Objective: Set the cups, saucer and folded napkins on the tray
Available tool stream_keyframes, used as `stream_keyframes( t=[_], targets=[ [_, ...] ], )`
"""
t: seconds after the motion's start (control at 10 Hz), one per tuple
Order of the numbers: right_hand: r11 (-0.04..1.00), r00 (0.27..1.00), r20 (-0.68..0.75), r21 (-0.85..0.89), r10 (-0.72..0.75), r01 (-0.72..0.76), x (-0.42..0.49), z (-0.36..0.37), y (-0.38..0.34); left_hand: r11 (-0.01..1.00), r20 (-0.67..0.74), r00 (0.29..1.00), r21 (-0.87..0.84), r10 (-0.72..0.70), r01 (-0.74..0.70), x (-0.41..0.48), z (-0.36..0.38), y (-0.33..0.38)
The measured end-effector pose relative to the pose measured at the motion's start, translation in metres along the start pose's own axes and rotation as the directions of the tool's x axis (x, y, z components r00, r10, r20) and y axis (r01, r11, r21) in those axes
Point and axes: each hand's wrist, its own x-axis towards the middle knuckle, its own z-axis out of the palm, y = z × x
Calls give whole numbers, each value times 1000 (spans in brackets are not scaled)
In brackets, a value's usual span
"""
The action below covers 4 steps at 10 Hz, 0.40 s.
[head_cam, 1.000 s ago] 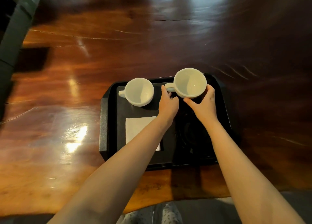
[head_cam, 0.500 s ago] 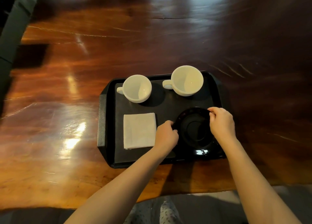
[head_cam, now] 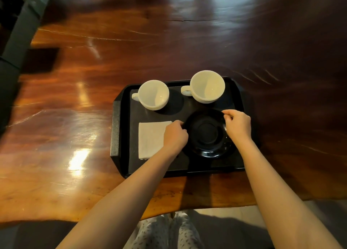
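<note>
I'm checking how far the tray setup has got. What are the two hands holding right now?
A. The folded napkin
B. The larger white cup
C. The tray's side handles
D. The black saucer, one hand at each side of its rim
D: the left hand and right hand pinch opposite edges of the black saucer on the tray, while both white cups and the napkin sit untouched.

A second ago both hands were at the larger white ceramic cup (head_cam: 207, 86) at the tray's far edge. Since then the left hand (head_cam: 175, 135) and right hand (head_cam: 238, 124) have come back to pinch opposite rims of the round black saucer (head_cam: 206, 134).
</note>
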Motion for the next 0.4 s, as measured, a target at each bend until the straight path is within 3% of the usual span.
stream_keyframes(
  t=[0.1,0.2,0.3,0.4],
  targets=[
    [999,995,94,8,30,-31,-4,-6,-2,999,13,1000,53,10,-10,-5,-6,3],
    [995,965,252,-92,71,-49,-7,-16,-10,985,58,998,173,5,-15,-14,-22,19],
    [938,914,377,-346,150,-11,-7,-34,-26,931,182,983,358,5,-70,-21,-44,41],
    [881,871,453,-470,188,54,-13,-61,-50,908,331,944,398,-11,-129,-32,-69,60]
  ],
)
